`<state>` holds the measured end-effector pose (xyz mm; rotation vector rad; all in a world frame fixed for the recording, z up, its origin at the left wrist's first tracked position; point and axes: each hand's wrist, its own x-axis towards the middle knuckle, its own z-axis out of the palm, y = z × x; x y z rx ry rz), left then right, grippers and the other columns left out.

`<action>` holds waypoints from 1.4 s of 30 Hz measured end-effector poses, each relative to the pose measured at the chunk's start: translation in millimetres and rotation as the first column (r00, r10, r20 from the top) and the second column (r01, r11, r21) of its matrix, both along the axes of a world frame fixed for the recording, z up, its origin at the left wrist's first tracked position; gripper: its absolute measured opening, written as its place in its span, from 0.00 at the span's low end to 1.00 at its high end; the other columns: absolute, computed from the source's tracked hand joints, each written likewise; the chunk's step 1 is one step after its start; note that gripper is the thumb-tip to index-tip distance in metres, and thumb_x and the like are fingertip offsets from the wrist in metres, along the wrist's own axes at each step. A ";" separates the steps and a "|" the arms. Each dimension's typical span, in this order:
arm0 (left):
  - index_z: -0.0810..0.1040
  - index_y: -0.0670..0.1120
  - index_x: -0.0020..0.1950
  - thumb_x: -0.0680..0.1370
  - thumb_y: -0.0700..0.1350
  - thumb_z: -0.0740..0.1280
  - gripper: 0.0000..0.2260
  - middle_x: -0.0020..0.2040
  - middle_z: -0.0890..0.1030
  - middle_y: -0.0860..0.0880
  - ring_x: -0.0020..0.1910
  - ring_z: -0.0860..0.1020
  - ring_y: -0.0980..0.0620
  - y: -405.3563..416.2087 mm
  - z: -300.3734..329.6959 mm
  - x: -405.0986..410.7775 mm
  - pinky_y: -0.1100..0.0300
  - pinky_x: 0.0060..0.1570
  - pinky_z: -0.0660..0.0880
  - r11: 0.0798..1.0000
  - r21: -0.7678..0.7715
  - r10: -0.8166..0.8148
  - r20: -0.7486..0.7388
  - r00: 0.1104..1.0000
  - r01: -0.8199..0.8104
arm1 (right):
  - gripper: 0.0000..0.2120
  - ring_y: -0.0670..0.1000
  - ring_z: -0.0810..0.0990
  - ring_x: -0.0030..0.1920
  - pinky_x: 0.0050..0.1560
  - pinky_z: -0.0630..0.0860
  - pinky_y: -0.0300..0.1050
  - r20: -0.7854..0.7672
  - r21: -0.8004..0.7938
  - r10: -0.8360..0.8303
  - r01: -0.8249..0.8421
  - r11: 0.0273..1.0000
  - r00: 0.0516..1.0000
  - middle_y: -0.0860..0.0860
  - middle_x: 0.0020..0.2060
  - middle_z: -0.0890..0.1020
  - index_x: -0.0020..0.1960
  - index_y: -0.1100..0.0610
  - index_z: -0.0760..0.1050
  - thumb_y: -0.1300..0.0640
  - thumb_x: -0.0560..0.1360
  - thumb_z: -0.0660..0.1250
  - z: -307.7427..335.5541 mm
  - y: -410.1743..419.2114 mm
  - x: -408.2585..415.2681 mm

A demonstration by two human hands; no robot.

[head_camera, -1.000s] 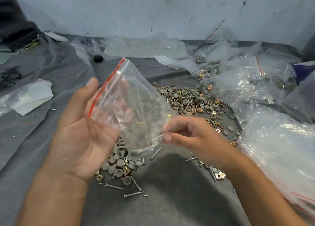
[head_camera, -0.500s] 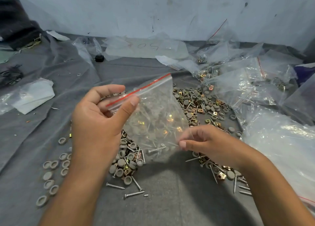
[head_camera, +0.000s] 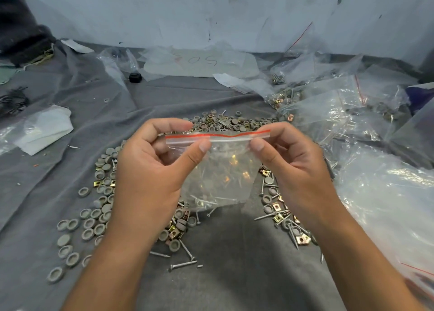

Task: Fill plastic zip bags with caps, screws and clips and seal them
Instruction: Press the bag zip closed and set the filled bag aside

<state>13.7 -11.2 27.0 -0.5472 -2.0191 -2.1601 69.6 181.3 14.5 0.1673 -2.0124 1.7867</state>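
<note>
A: Both hands are pinching the zip bag (head_camera: pixel 218 169) at its red-striped top, left hand (head_camera: pixel 150 172) and right hand (head_camera: pixel 293 167), holding it above the loose screws (head_camera: pixel 184 265) and caps (head_camera: pixel 94 226)

B: Sealing step, I'm judging; next they're needing to press along the strip. Grey cloth (head_camera: pixel 234 275) is covering the tabletop, a scuffed wall (head_camera: pixel 211 12) behind

Right hand (head_camera: pixel 296 167) moved from bag bottom up to red zip strip (head_camera: pixel 218 135); bag (head_camera: pixel 218 176) now level at frame centre, both hands pinching top.
</note>
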 end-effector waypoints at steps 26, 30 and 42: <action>0.75 0.50 0.54 0.71 0.45 0.79 0.18 0.48 0.86 0.49 0.45 0.85 0.51 6.1 5.3 8.2 0.64 0.43 0.80 0.993 0.066 -0.103 0.006 0.995 0.103 | 0.02 0.45 0.79 0.39 0.42 0.74 0.36 -0.060 -0.045 -0.019 0.016 0.999 0.998 0.43 0.39 0.84 0.48 0.45 0.83 0.52 0.77 0.73 4.0 -15.3 -0.8; 0.75 0.49 0.55 0.69 0.44 0.78 0.19 0.46 0.86 0.48 0.44 0.85 0.51 8.5 5.2 9.4 0.64 0.43 0.79 0.994 0.060 -0.087 -0.007 0.996 0.087 | 0.02 0.44 0.78 0.38 0.41 0.73 0.36 -0.065 -0.020 -0.023 0.021 1.000 0.998 0.41 0.38 0.83 0.49 0.45 0.83 0.50 0.77 0.72 2.1 -17.7 -0.3; 0.76 0.53 0.59 0.73 0.46 0.75 0.16 0.43 0.88 0.48 0.45 0.86 0.52 4.3 5.3 7.7 0.68 0.42 0.79 0.979 0.070 -0.194 0.050 0.980 0.190 | 0.15 0.48 0.85 0.41 0.44 0.80 0.38 -0.066 -0.254 -0.035 0.017 0.967 0.997 0.52 0.42 0.87 0.50 0.42 0.78 0.53 0.69 0.81 10.0 -15.7 0.4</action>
